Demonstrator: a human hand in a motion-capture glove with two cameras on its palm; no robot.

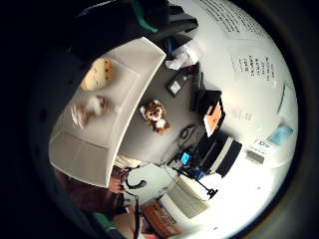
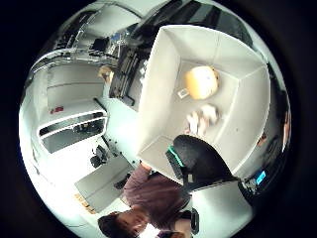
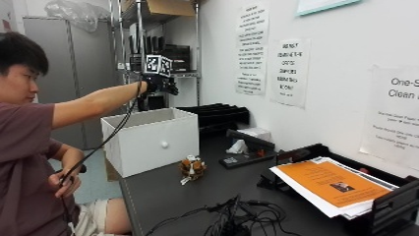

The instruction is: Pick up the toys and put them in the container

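Outside view: the gloved right hand (image 3: 157, 82) is raised above the white box (image 3: 152, 140), which stands on the dark counter (image 3: 196, 196); the arm reaches out over the box's open top. The fingers are too dark and small here to read. A tiger toy (image 3: 193, 168) sits on the counter just in front of the box, apart from its front wall. Beyond the box lie a tray of papers with an orange sheet (image 3: 327, 184) and a tangle of cables (image 3: 229, 216). Little-finger palm view: looking down into the box, two toys lie on its floor, a round yellow one (image 1: 97, 74) and a pale one (image 1: 89, 109) beside it, the pale one smeared as if in motion. The tiger stands on the counter just outside the box wall. No fingers show curled round anything in this view. Thumb palm view: the same box interior, yellow toy and pale toy (image 2: 202, 118) near each other on the floor; a black gloved part of the hand (image 2: 200, 161) crosses the near rim, nothing held in it that I can see. Fingers' state: cannot tell for certain. Judgement: the release over the box looks just done; two toys in, the tiger left. The next move calls for swinging the hand off the box, down to the counter in front of it, and closing on the tiger from above.
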